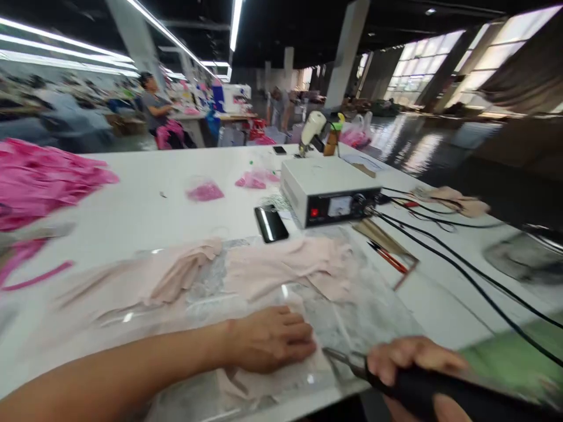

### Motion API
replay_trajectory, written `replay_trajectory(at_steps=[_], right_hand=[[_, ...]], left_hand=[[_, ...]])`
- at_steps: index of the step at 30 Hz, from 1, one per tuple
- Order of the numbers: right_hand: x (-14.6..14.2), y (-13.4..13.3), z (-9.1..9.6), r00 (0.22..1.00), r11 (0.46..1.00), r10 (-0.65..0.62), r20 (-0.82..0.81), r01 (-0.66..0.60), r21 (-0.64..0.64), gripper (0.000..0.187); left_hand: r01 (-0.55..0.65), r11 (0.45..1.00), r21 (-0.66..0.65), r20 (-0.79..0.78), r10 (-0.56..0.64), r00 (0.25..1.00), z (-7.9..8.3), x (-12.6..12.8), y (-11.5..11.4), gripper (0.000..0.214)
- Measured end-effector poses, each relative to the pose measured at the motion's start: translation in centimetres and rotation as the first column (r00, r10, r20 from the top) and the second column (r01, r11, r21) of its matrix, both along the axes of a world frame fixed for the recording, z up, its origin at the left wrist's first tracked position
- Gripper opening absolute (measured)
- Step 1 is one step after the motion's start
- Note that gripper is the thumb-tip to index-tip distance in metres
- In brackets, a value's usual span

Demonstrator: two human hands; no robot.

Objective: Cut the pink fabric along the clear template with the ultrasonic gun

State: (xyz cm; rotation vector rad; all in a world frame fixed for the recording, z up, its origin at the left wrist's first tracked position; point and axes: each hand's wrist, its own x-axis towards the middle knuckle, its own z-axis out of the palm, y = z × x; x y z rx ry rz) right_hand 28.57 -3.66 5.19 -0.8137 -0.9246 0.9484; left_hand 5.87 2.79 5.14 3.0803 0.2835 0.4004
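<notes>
My left hand (275, 340) lies palm down with its fingers close together, pressing on a piece of pale pink fabric (237, 384) near the table's front edge. In my right hand (413, 363) is a black hand-held tool (440, 390) with a slim metal tip. That tip points left and sits just beside the left fingertips, at the fabric's edge; whether it touches cannot be made out. Clear plastic sheeting (373, 296) lies under the fabric pieces. Another folded pale pink piece (285, 264) rests beyond my left hand, and a crumpled one (149, 281) spreads to the left.
A white control box (325, 181) with a dial stands behind, black cables (457, 264) running right. Nearby are a phone (270, 224), orange-handled snips (389, 258) and small bags of pink pieces (206, 190). Pink fabric (44, 179) is heaped at left. A person (153, 108) works farther back.
</notes>
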Motion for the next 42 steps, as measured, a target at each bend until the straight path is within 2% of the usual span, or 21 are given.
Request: replay_trajectory(at_steps=[2, 9, 28, 33, 42], right_hand=[[-0.9, 0.0, 0.9, 0.994, 0.993, -0.075, -0.078, 0.082, 0.091, 0.020], [-1.4, 0.8, 1.6, 0.990, 0.978, -0.053, -0.133, 0.079, 0.193, 0.016], [-2.5, 2.1, 1.1, 0.995, 0.976, -0.001, -0.096, 0.022, 0.215, 0.014], [-2.6, 2.3, 1.1, 0.999, 0.974, 0.019, -0.042, -0.009, 0.224, 0.012], [-1.3, -0.1, 2.2, 0.999, 0.989, -0.013, -0.032, 0.017, 0.150, 0.017]], left_hand=[[-0.005, 1.000, -0.031, 0.034, 0.006, 0.999, 0.1, -0.1, 0.3, 0.019], [0.002, 0.999, -0.033, 0.092, 0.001, 0.996, 0.2, -0.3, 0.5, 0.028], [-0.023, 0.999, -0.049, 0.085, 0.027, 0.996, -0.1, -0.3, 0.3, 0.029], [-0.034, 0.999, -0.038, 0.073, 0.037, 0.997, -0.2, -0.3, 0.3, 0.028], [-0.038, 0.995, -0.094, 0.060, 0.044, 0.997, 0.4, 0.2, -1.8, 0.027]])
